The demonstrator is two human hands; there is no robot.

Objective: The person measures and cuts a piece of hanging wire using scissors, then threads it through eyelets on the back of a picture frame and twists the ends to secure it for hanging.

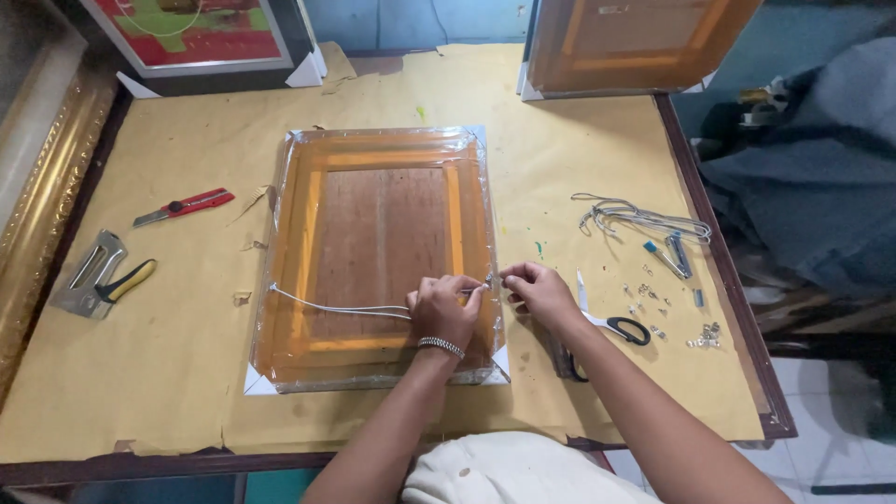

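A plastic-wrapped picture frame (373, 168) lies face down on the brown paper-covered table (149, 373), its wooden back panel showing. A white cord (327, 306) runs across the back from the left side rail toward the right rail. My left hand (445, 310) pinches the cord near the right rail. My right hand (537, 291) meets it there, fingertips pinching the cord's end at a small metal fitting (488, 280). White cardboard corner guards (256, 381) cap the frame's near corners.
Scissors (616, 326) lie just right of my right hand, with small metal hardware (702, 336) and a coil of cord (639, 219) beyond. A red utility knife (184, 206) and a staple gun (101, 276) lie left. Framed pictures (201, 37) stand at the back.
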